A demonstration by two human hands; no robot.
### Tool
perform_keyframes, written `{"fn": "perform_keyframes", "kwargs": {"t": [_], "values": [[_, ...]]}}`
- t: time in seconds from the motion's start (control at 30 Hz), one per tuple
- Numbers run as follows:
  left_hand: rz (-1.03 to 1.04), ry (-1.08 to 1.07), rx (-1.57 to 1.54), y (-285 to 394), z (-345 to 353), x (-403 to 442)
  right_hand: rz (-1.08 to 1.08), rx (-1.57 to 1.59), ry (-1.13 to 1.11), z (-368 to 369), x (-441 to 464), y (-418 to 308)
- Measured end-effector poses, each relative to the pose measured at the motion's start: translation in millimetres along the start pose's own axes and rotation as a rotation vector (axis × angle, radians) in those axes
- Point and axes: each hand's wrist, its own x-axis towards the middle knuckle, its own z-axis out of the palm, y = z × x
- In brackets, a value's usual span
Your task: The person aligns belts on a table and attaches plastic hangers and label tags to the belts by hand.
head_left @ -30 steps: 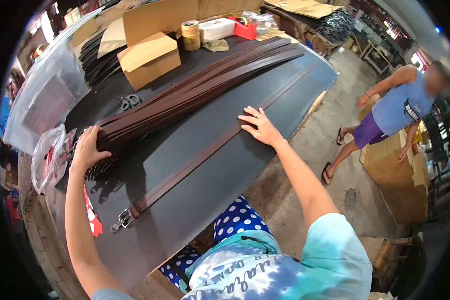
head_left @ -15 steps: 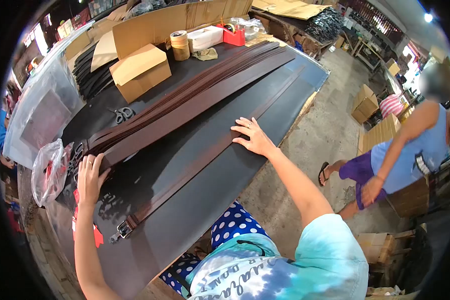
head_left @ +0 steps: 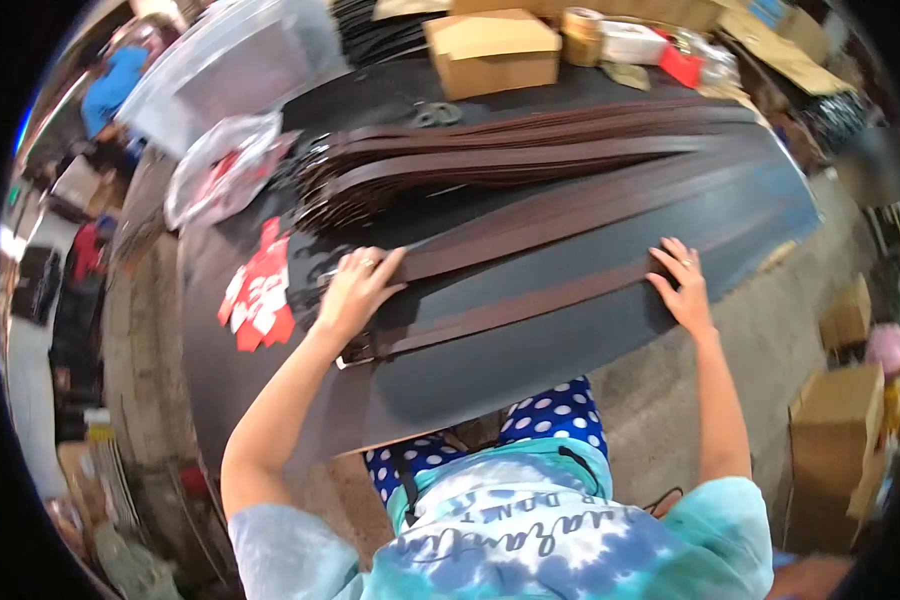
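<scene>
Head view: 2 belts run roughly parallel across the table (head_left: 255, 405), their long axes slanting away from the body toward the right, and the gap between them is the relation that matters. The left hand (head_left: 353, 288) is at the buckle end of the middle belt (head_left: 510, 238); its fingers bend over that end with the thumb set apart on the near side, so they seem to hold it, though the exact pinch is hidden behind the knuckles. From those fingers the strap leads off to the right and outward, passing well beyond the right fingertips. The near belt (head_left: 510, 312) lies on the body side of the left fingers, its buckle (head_left: 356, 355) just below them and apart from the thumb, with a dark strip of table between the 2 straps. The right hand (head_left: 681, 287) is the nearer of the 2 hands to this belt's tail; its fingers are spread, thumb well out, and they appear to rest along the strap, which continues past them to the right. The pile (head_left: 490, 155), a thick stack of belts lying the same general way, sits beyond the fingers of the 2 hands. Left of the left fingers are red tags (head_left: 262, 295), with a plastic bag (head_left: 225, 180) farther out; scissors (head_left: 436, 114) lie past the pile.
</scene>
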Motion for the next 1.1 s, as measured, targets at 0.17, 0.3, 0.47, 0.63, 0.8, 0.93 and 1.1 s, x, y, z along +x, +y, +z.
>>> {"fn": "perform_keyframes", "kwargs": {"t": [0.17, 0.3, 0.47, 0.63, 0.8, 0.93, 1.1], "values": [[-0.145, -0.077, -0.010, 9.6, -12.5, -5.7, 0.010, -0.027, -0.017, 3.7, -1.3, 4.7], [-0.258, -0.239, -0.097, -17.5, -19.8, -7.8, 0.009, -0.003, -0.010, 5.9, -2.1, 5.9], [-0.099, -0.049, 0.092, -47.2, -3.2, 14.5, 0.006, -0.017, -0.017, 9.6, -4.4, 11.3], [-0.133, -0.080, -0.009, -58.1, 1.8, 25.1, 0.003, -0.014, -0.012, 9.3, -3.6, 13.1], [-0.027, 0.028, -0.232, -57.3, -31.0, 31.3, 0.009, -0.021, -0.013, 6.1, -2.6, 9.5], [0.001, -0.069, -0.192, -26.4, -42.4, 9.4, -0.006, -0.024, -0.014, 6.0, -2.1, 6.9], [-0.083, -0.126, -0.188, 8.3, -20.2, -46.9, -0.011, -0.002, -0.015, 8.3, -2.7, 11.2]]}}
